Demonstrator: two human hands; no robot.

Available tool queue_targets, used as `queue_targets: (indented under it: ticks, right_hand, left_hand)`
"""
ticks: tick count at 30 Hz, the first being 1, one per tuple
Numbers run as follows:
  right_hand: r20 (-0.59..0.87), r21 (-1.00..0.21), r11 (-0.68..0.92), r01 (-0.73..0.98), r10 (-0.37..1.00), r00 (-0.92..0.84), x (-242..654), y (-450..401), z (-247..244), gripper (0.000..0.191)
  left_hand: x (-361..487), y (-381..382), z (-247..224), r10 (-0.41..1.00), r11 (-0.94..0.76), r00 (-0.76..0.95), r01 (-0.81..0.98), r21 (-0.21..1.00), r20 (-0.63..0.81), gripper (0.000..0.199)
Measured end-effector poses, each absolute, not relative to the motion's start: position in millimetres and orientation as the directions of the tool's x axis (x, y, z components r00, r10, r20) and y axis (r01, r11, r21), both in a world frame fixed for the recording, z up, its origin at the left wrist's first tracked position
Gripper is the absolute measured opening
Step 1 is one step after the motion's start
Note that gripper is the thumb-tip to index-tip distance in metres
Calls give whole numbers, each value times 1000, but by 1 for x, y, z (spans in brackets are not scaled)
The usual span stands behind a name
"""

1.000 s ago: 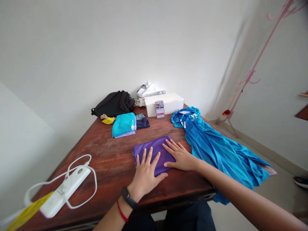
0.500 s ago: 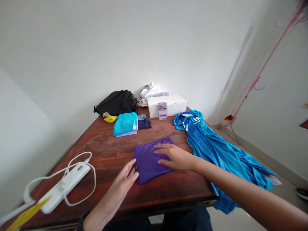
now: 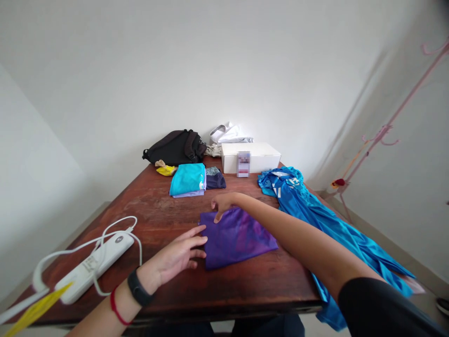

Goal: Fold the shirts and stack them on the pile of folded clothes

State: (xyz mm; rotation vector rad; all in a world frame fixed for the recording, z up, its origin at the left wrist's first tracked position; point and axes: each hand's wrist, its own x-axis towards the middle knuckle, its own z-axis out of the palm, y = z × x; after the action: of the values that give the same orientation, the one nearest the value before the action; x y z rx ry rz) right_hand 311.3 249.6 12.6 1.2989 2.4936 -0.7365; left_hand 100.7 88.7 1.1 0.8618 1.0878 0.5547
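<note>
A folded purple garment (image 3: 242, 238) lies flat on the wooden table in front of me. At its left edge, my left hand (image 3: 184, 252) is open, the fingers apart and the tips at or very near the fabric. My right hand (image 3: 223, 204) reaches across to the far left corner of the garment. Its thumb and fingers are curved and apart, with no cloth visibly gripped; whether they touch the fabric I cannot tell. Farther off lies a folded turquoise garment (image 3: 187, 179). Spread along the right side is a blue garment (image 3: 312, 220) with white print, partly behind my right arm.
On the left stands a white power strip (image 3: 94, 269) with looping cables. At the table's back are a black bag (image 3: 173, 147), a white box (image 3: 263, 157), a small upright pack (image 3: 243, 164) and dark folded cloth (image 3: 215, 180). A pink coat rack (image 3: 382, 133) stands right.
My right hand has moved from the middle of the purple garment to its far left corner. The left hand stays by the left edge, fingers more spread. The view has shifted slightly.
</note>
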Motion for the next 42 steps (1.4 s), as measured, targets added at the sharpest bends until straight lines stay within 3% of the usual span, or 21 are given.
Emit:
queue_targets:
  ticks: [2, 5, 8, 10, 16, 22, 25, 28, 30, 33, 37, 39, 42]
  right_hand:
    - [-415, -346, 509, 788, 671, -615, 309, 250, 15, 71]
    - [-258, -419, 614, 669, 626, -736, 305, 246, 19, 69]
    - [-117, -502, 710, 494, 511, -852, 302, 244, 27, 82]
    - [-132, -561, 719, 410, 412, -902, 300, 247, 32, 94]
    - [-336, -648, 643, 408, 240, -911, 286, 265, 38, 93]
    - [-329, -723, 558, 408, 241, -913, 285, 276, 41, 78]
    - [-296, -827, 421, 373, 239, -925, 292, 284, 34, 75]
    - [-340, -903, 202, 380, 206, -917, 298, 290, 15, 60]
    - [-334, -931, 70, 359, 236, -913, 299, 291, 1, 51]
    - [-230, -972, -59, 226, 401, -886, 297, 287, -8, 49]
    - [-134, -989, -126, 75, 570, -811, 290, 282, -3, 50]
    - [-107, -990, -135, 26, 636, -765, 286, 280, 0, 47]
    - [-80, -987, -151, -50, 743, -664, 278, 282, 4, 41]
  left_hand:
    - [103, 94, -2, 807, 467, 344, 126, 875, -480, 65]
    - [107, 99, -3, 899, 231, 309, 270, 935, -311, 57]
    - [110, 101, -1, 934, 15, 339, 284, 959, -115, 50]
    - [113, 103, -1, 938, -50, 345, 238, 970, -36, 47]
    - [118, 114, -18, 958, -3, 287, 112, 994, -30, 43]
    - [109, 129, -8, 955, -196, 257, 172, 965, 148, 19]
    - [102, 140, 5, 914, -270, 355, 167, 948, 197, 14]
    - [94, 154, 12, 873, -326, 429, 160, 932, 232, 13]
    - [88, 166, 14, 866, -327, 442, 147, 933, 234, 12]
    - [77, 184, 14, 892, -277, 401, 113, 954, 211, 9]
    - [56, 208, 7, 976, -151, 155, -25, 988, 153, 25]
    - [45, 216, -1, 999, -12, 44, -210, 978, 22, 25]
    - [34, 222, -12, 968, 250, 110, -454, 855, -225, 27]
